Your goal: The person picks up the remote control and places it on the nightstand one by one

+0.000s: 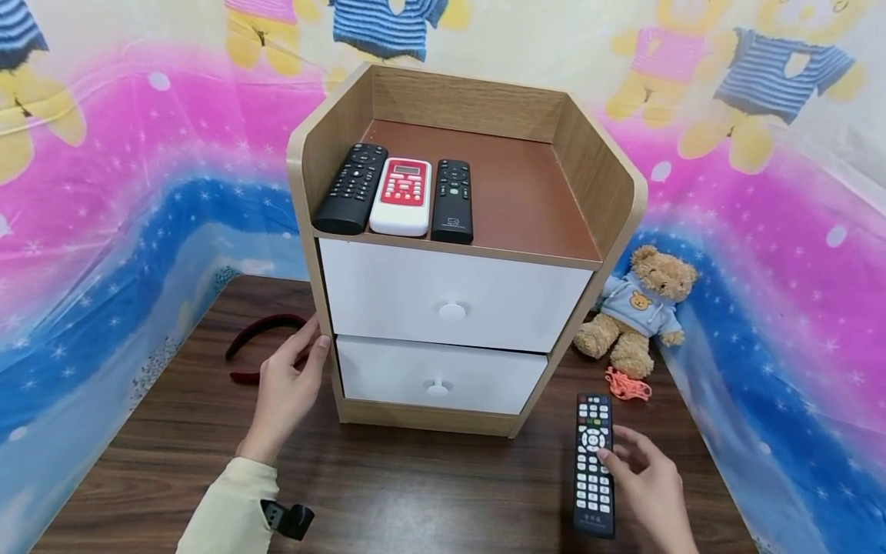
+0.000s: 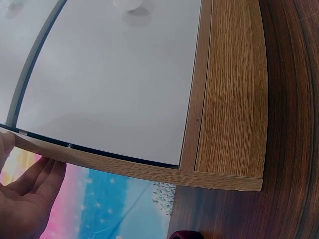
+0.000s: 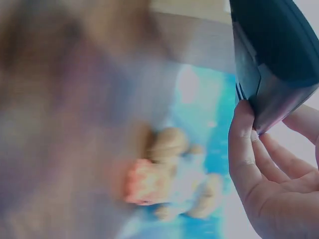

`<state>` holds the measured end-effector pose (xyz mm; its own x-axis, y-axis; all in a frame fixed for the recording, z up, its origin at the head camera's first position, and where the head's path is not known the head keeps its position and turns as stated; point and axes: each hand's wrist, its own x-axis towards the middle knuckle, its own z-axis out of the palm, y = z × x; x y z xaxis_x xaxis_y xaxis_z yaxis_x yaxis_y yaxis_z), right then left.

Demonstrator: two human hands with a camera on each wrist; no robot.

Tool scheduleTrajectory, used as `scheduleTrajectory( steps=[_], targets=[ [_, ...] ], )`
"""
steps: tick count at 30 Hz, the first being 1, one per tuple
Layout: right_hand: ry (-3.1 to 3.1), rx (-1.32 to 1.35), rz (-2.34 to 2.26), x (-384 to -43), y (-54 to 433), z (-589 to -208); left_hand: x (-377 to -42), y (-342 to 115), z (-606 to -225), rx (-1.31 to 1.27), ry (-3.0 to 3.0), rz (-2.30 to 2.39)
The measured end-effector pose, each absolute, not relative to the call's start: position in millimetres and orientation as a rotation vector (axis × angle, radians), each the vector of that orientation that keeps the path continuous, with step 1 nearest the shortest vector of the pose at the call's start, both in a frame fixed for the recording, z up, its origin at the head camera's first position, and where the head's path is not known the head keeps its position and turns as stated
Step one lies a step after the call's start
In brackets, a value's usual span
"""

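Observation:
A small wooden cabinet (image 1: 443,427) with two white drawers stands upright on the table. My left hand (image 1: 287,388) touches its left side near the front edge, fingers fairly straight; in the left wrist view the fingers (image 2: 50,177) rest against the side panel. At the right, my right hand (image 1: 651,485) holds a black remote control (image 1: 593,465) by its right side, thumb over the buttons. The right wrist view shows that remote (image 3: 279,55) from behind. On the cabinet top lie a black remote (image 1: 351,188), a white-and-red remote (image 1: 401,196) and a smaller black remote (image 1: 453,201), side by side.
A teddy bear (image 1: 640,308) in a blue sweater sits right of the cabinet, with a coral-coloured bundle of cord (image 1: 628,384) at its feet. A dark red headband (image 1: 259,331) lies behind my left hand. Patterned cloth (image 1: 173,154) hangs around the table.

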<state>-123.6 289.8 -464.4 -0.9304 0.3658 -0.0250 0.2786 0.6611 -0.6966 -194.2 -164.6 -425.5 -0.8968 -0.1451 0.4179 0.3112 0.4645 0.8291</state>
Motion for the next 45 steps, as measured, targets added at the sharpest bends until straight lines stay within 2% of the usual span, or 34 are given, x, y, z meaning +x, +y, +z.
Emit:
scheduleTrajectory(
  steps=[17,25,36,45],
  targets=[
    [-2.269,-0.306,1.343,-94.2,254.6,-324.3,-194.1,-164.9,-425.8,-0.136,-2.299,-1.417],
    [-2.149,-0.141,1.183,-96.4,233.7,-267.8,-195.0,-165.7,-428.3,-0.138,-2.296,-1.404],
    [-2.126,0.17,1.303,-127.9,179.8,-208.8,-196.2,-164.6,-428.4,-0.142,-2.294,-1.386],
    [-2.307,0.135,1.472,-189.9,147.0,-180.9,-194.9,-163.1,-427.1,-0.132,-2.293,-1.401]
  ],
)
